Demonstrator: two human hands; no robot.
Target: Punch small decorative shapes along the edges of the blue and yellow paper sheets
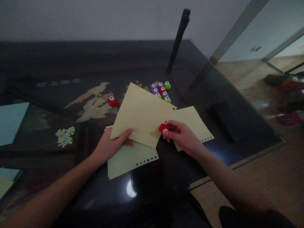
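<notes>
My left hand [116,142] grips a pale yellow sheet of paper [140,110] by its lower left edge, thumb on top, and holds it tilted above the table. In the fingers of my right hand [181,134] is a small red craft paper punch [163,127], set at the sheet's right edge. A dark star shape [174,108] shows near that sheet's right corner. Below lies a paper stack [133,158] with a row of dark shapes along its edge. Another pale sheet [190,118], partly behind my right hand, has a similar row of shapes.
Several purple, green and red punches [161,90] stand together beyond the sheet. Another red punch [113,101] sits to its left. Small pale cut-outs [65,136] are heaped further left, near bluish paper [11,122]. A black upright bar [179,41] rises at the back.
</notes>
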